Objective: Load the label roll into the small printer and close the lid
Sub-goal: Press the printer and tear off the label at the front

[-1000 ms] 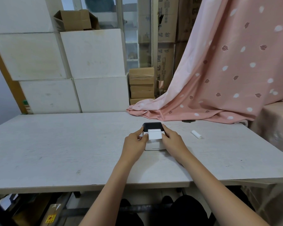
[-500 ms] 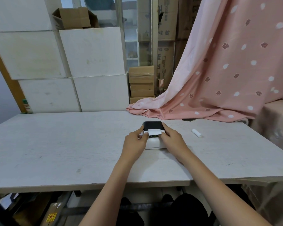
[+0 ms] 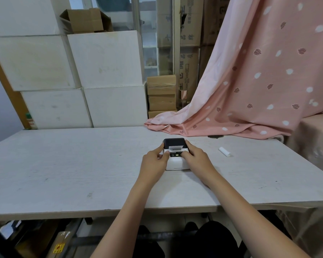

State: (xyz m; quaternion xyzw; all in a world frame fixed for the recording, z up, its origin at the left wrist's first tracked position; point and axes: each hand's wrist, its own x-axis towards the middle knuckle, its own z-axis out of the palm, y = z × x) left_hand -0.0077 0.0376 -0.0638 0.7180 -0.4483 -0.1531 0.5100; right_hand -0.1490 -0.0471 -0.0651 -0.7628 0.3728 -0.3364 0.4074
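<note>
A small white printer (image 3: 176, 162) with a dark lid (image 3: 174, 141) sits on the pale wooden table (image 3: 82, 164), a little right of centre. Its lid looks down, and a short white label strip (image 3: 175, 147) pokes out below the lid. A green light glows on the front panel (image 3: 175, 155). My left hand (image 3: 154, 161) grips the printer's left side, thumb up by the lid. My right hand (image 3: 197, 158) grips the right side, fingers on the front panel. The label roll itself is hidden inside.
A small white tube-like piece (image 3: 224, 151) lies on the table to the right of the printer. A pink patterned cloth (image 3: 250, 90) drapes onto the table's far right. White boxes (image 3: 104, 58) and cardboard boxes (image 3: 161, 95) stand behind the table.
The white label paper that covered the printer's front has gone back to a short strip under the lid. The front panel with its green light now shows. Both hands stay on the sides.
</note>
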